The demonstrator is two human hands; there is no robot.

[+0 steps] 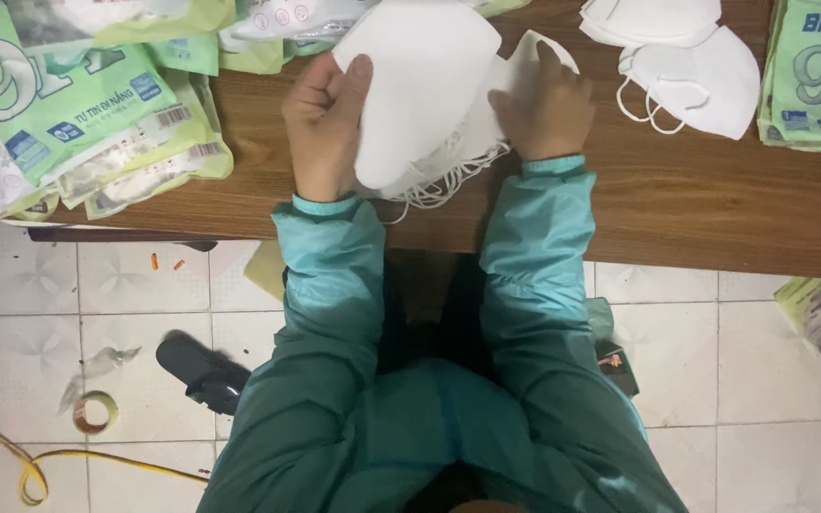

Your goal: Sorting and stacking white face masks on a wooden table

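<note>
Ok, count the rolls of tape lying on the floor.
1: a tape roll lies on the white tiled floor at lower left, near the yellow cord. Others may be hidden.

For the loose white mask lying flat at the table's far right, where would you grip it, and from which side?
Probably by its rounded body edge, coming from the right hand's side. The loose white mask lies flat on the wooden table, its ear loops trailing toward the held stack of masks, so pinching the stiffer edge avoids tangling them.
</note>
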